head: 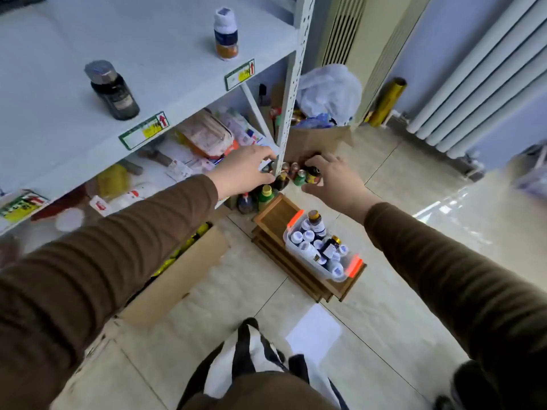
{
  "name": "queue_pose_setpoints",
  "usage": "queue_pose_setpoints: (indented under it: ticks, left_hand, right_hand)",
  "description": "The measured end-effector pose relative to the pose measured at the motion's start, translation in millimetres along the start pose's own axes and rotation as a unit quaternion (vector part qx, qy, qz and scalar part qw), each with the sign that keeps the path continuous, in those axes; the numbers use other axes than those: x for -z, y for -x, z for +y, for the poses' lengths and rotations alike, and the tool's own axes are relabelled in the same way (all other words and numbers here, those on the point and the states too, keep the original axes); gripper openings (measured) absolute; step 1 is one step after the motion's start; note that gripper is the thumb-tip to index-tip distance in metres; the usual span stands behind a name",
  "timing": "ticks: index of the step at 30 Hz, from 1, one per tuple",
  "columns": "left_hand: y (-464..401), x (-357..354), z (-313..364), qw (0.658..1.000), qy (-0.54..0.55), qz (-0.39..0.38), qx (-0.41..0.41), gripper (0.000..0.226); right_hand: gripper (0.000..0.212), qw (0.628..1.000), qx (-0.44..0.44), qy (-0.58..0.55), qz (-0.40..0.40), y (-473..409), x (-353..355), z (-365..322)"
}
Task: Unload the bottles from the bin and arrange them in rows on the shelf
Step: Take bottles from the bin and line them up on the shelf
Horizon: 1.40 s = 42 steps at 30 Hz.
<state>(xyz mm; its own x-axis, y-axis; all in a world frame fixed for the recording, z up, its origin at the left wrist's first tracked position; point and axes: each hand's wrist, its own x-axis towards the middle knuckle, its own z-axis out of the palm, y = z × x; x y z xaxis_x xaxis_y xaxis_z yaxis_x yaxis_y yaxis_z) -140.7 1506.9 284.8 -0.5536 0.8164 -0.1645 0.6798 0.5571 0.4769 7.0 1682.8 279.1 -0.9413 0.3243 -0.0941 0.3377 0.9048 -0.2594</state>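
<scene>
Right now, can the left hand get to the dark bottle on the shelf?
Probably yes. The left hand is by the shelf edge, and the dark bottle stands alone near the front, with nothing around it.

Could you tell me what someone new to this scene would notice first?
Two brown-sleeved arms reach forward: the right hand grips a small dark bottle beside the shelf's corner post, and the left hand is at the post. Below, a clear bin of bottles sits on stacked wooden trays. Two bottles, one dark, one white-capped, stand apart on the pale shelf.

Shelf [165,93]: dark bottle [112,91], white-capped bottle [225,34] (apparently upright).
</scene>
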Motion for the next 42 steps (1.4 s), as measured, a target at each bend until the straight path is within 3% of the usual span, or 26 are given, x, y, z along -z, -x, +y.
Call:
queue_pose_setpoints:
  ticks: [5, 18, 25, 28, 35, 42]
  left_hand:
    - [-34.3, -76.1, 17.4, 0.997, 0.038, -0.065, 0.031, 0.051]
    - [-95.2, -287.8, 25.5, 0.972, 0.053, -0.154, 0.170, 0.048]
    - [-119.2, -378.9, 0.2, 0.963, -0.011, -0.214, 0.163, 0.033]
    - [-122.3, -405.6, -12.1, 0.957, -0.051, -0.242, 0.149, 0.049]
    - [-123.5, -419.5, -11.0, 0.962, -0.030, -0.217, 0.163, 0.055]
    - [-104.0, -323.6, 1.3, 0.962, 0.083, -0.119, 0.230, 0.052]
  right_hand:
    - [0.055, 0.996, -0.040, -0.030, -0.069, 3.9, -46.5, 76.5]
    - [0.052, 0.959, -0.016, -0.046, -0.279, -16.6, -197.3, 244.0]
    - [0.062, 0.933, -0.010, -0.050, -0.355, -28.3, -282.7, 280.0]
    - [0.063, 0.923, -0.005, -0.068, -0.377, -31.4, -307.4, 289.5]
    - [0.053, 0.939, -0.012, -0.099, -0.328, -24.9, -317.6, 285.6]
    - [0.043, 0.950, -0.015, -0.159, -0.267, -59.9, -226.6, 256.3]
